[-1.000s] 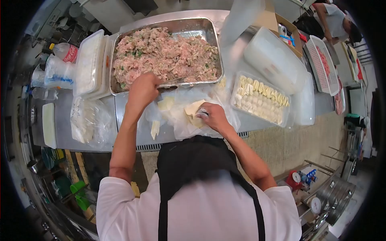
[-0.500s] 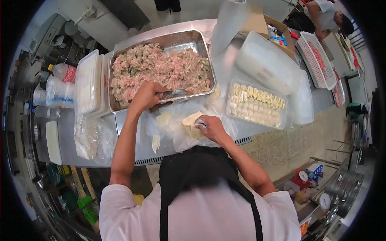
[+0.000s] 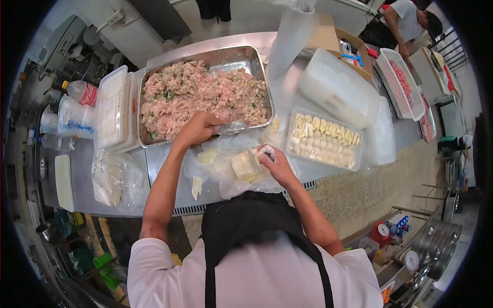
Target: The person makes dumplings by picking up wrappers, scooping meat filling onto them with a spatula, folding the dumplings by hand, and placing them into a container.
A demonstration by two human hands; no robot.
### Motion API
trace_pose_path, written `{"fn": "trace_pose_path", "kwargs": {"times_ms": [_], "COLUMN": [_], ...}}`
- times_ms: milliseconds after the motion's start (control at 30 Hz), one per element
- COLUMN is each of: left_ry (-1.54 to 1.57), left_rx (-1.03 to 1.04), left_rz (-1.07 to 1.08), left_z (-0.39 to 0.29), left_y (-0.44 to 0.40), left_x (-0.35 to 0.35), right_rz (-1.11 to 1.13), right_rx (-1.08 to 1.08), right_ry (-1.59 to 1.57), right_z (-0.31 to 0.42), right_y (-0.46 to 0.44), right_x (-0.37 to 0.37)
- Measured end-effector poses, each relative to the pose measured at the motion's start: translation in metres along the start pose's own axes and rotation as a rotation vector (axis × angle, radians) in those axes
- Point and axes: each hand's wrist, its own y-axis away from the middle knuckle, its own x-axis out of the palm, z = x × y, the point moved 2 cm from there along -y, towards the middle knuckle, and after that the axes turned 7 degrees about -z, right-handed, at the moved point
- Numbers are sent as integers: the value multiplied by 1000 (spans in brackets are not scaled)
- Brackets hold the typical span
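Observation:
My left hand [image 3: 199, 128] is closed round a flat metal spatula [image 3: 232, 127], its blade at the near rim of a steel tray [image 3: 270, 97]. Pinkish minced meat filling [image 3: 205, 97] with green bits is heaped in that tray. My right hand [image 3: 276, 165] is curled, with a pale, floury dumpling wrapper [image 3: 266, 151] partly hidden in its fingers. Just left of that hand, a stack of yellowish wrappers [image 3: 245, 166] lies on a plastic bag [image 3: 228, 189]. To the right, a clear plastic container [image 3: 323, 162] holds rows of folded dumplings [image 3: 328, 129].
Lidded containers [image 3: 112, 110] and a plastic bag [image 3: 115, 177] stand left of the tray. A large translucent box [image 3: 339, 87], a cardboard box [image 3: 354, 43] and a white basket [image 3: 385, 74] of meat are at the right. Another person [image 3: 405, 20] bends over at the far right.
My right hand has come off the wrapper stack and moved slightly right, its fingers now curled upward. The spatula in my left hand has turned, so more of its blade shows.

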Motion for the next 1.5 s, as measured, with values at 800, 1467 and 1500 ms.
{"fn": "trace_pose_path", "kwargs": {"times_ms": [800, 1467, 1500], "left_ry": [-64, -420, -322], "left_rx": [93, -73, -20], "left_rz": [-366, -1, 46], "left_z": [-100, -52, -48], "left_y": [81, -16, -19], "left_x": [56, -9, -15], "right_rz": [-341, -424, -449], "right_rx": [250, 99, 112], "right_ry": [-1174, -1129, -1126], "right_z": [34, 29, 29], "right_y": [-22, -3, -4], "right_x": [2, -58, -55]}}
